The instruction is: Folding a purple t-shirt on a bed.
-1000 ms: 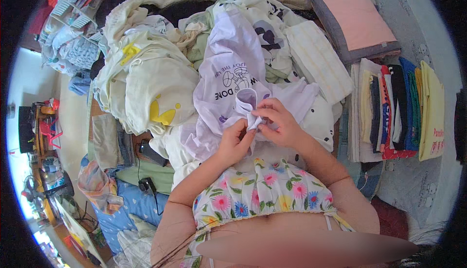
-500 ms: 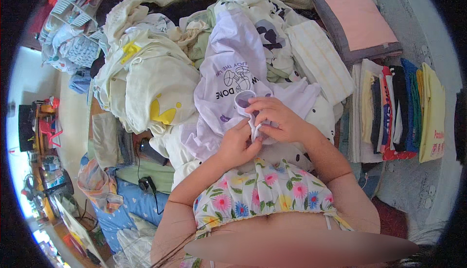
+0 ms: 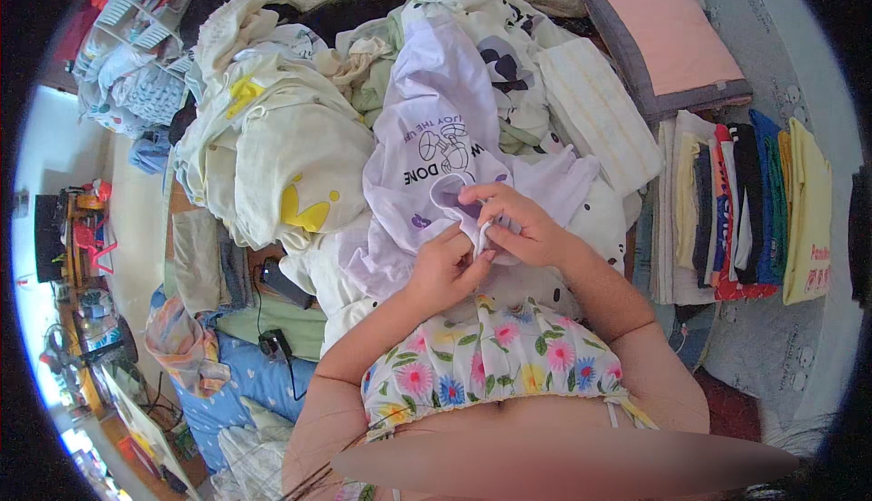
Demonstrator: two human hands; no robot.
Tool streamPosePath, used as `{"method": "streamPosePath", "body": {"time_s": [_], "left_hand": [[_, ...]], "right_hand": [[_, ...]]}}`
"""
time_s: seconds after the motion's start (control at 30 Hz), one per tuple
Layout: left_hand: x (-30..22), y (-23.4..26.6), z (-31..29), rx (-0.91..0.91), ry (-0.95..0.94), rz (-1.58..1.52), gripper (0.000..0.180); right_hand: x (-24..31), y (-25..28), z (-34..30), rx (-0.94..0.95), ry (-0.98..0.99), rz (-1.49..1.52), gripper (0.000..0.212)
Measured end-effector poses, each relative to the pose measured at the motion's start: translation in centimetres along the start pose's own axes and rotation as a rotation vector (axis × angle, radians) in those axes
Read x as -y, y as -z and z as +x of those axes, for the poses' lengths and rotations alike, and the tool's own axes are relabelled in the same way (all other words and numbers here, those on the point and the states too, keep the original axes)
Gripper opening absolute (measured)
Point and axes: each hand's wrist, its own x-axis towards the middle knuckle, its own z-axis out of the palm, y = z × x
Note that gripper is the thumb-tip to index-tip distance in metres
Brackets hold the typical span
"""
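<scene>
A pale lavender T-shirt (image 3: 400, 142) with a dark line drawing and lettering lies spread in front of me, its collar end toward my body. My left hand (image 3: 448, 269) pinches the neckband edge from the left, fingers curled. On the other side, my right hand (image 3: 518, 224) grips the same edge, its thumb and fingertips close to the left hand's. Between the hands the neck opening gapes a little, showing the shirt's inside. Beneath the shirt is a white cloth with dark spots (image 3: 331, 287).
A heap of cream cloth with yellow patches (image 3: 300, 156) rises at the left. Folded clothes stand in a row (image 3: 708, 210) at the right, near a folded white striped towel (image 3: 599, 110) and a pink-and-grey folded cloth (image 3: 668, 38). A black cable (image 3: 291, 365) lies at the lower left.
The neckband opening between my hands has shifted slightly and loosened into a wider fold. My right hand's fingers have moved a little; the left hand stays nearly in place.
</scene>
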Motion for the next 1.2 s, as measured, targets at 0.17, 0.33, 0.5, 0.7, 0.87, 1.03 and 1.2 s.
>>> {"method": "streamPosePath", "body": {"time_s": [0.17, 0.33, 0.5, 0.7, 0.87, 1.03, 1.2], "left_hand": [[-0.9, 0.3, 0.4, -0.109, 0.106, -0.171, 0.019], [0.4, 0.9, -0.3, -0.057, 0.195, -0.199, 0.017], [1.7, 2.2, -0.9, -0.235, 0.476, -0.835, 0.007], [-1.3, 12.5, 1.9, -0.575, 0.678, -0.881, 0.026], [-6.9, 15.4, 1.2, 0.235, 0.517, 0.264, 0.021], [-1.6, 14.8, -1.9, 0.218, 0.493, 0.829, 0.019], [0.7, 15.1, 0.3, -0.230, 0.508, 0.714, 0.017]], "right_hand": [[0.6, -0.5, -1.7, -0.261, 0.040, -0.368, 0.034], [0.7, 1.2, -4.4, 0.204, -0.314, -0.666, 0.038], [0.1, 4.8, -6.4, -0.369, -0.493, -0.507, 0.028], [4.6, 12.8, -5.6, -0.348, -0.586, -1.145, 0.020], [6.4, 13.4, -6.3, -0.478, -0.582, -1.078, 0.019], [1.7, 12.8, -9.4, -0.852, -0.668, -0.507, 0.021], [-1.3, 12.5, -7.8, -0.901, -0.623, 0.118, 0.023]]}}
